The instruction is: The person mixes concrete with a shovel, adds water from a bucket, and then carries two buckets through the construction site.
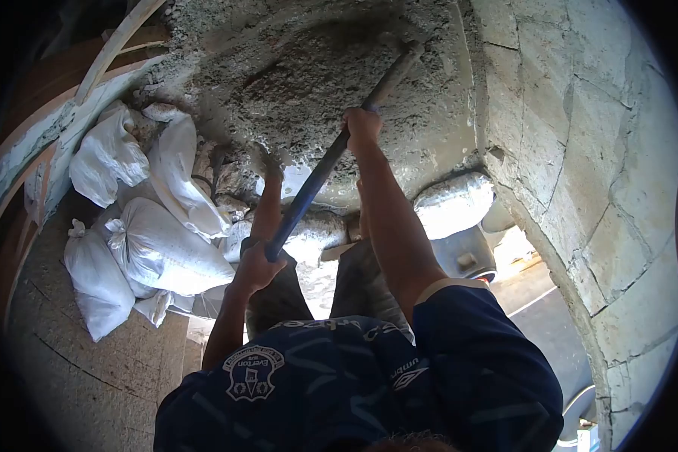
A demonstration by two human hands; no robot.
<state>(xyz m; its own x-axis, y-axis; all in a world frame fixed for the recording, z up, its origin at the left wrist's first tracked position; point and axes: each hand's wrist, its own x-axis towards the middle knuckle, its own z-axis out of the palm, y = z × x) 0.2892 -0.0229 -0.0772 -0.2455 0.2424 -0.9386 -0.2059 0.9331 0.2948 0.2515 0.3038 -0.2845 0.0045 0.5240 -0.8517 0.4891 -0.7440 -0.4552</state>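
A long dark pole (315, 181) runs diagonally from near my body up to the wet grey mortar mix (301, 83). Near its lower end, my left hand (260, 270) is closed around it. Farther up the same pole, my right hand (363, 126) grips it with the arm stretched out. The pole's far end meets the mix at the upper right, and whatever tool head it has cannot be made out. My bare lower legs show between my arms, one foot at the edge of the mix.
Several tied white sacks (166, 248) are piled at the left. Another white sack (453, 203) lies right of my legs, beside a dark container (467, 256). A curved stone-faced wall (595, 166) rises on the right. Wooden boards (113, 53) stand at the upper left.
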